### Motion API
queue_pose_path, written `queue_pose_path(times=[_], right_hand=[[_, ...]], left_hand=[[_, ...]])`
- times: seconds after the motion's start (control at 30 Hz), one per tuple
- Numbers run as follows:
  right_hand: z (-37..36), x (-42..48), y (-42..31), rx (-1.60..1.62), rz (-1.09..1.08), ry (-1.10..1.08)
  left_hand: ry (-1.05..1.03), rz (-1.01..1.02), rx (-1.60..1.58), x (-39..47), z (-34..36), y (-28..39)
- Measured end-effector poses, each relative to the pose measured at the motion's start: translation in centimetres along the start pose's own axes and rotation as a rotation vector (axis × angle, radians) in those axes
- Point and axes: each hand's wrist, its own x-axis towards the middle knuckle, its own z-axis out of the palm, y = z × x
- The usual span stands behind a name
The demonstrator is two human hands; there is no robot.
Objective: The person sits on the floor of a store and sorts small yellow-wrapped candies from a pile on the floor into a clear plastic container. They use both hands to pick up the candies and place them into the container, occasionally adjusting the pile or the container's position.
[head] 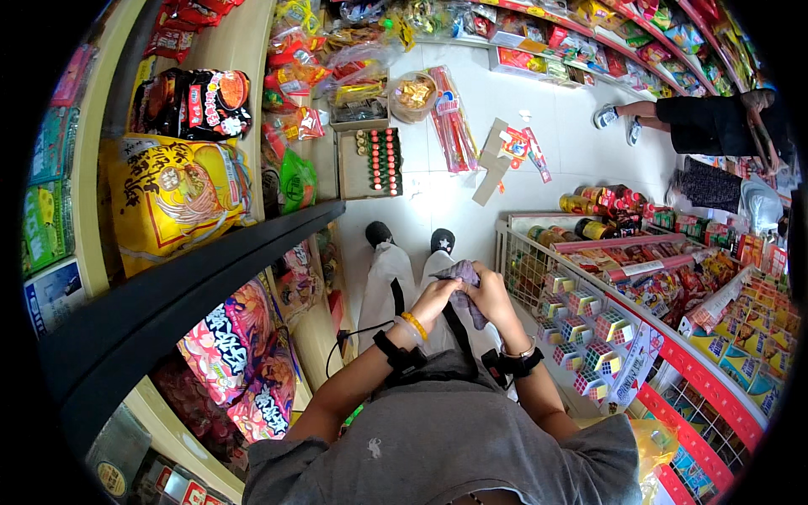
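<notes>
A crumpled purple-grey cloth (466, 275) is held between both hands in front of my waist. My left hand (437, 302), with a yellow beaded bracelet at the wrist, pinches the near left side of the cloth. My right hand (492, 291) grips its right side, its fingers partly hidden behind the fabric. Each wrist wears a black strap. Below the hands are my white trousers with black stripes and my dark shoes on the tiled floor.
Shelves with a yellow noodle bag (183, 196) stand left, crossed by a black bar (189, 278). A carton of small bottles (372, 165), long red packets (451, 120) and flattened cardboard (492, 165) lie on the floor. A wire rack (524, 271) stands right; a person (707, 126) is beyond.
</notes>
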Motion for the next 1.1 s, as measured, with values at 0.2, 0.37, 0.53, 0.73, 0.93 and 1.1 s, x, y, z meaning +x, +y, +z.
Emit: queue_pose_path(times=[0.2,0.37,0.53,0.73,0.93,1.1], right_hand=[[1.6,2.1,-3.0,-0.099,-0.015,-0.019],[1.6,2.9,-3.7,-0.158,0.012,-0.031],[-1.3,6.3,-4.2,-0.21,-0.003,-0.075],[-6.1,11.0,-2.1,-0.168,-0.065,-0.184],[-9.0,17.8,3.4,-0.103,-0.319,-0.131],[-10.4,24.1,4.0,-0.338,-0.136,-0.116]], left_hand=[[0.024,0.039,0.018,-0.3,-2.4,2.0],[0.031,0.057,0.01,0.1,-2.9,2.7],[0.076,0.035,0.006,2.2,-2.1,5.3],[0.199,0.044,-0.089,5.4,1.7,7.9],[0.294,0.015,-0.161,11.2,5.3,9.9],[0.356,0.226,-0.187,13.5,3.9,11.3]])
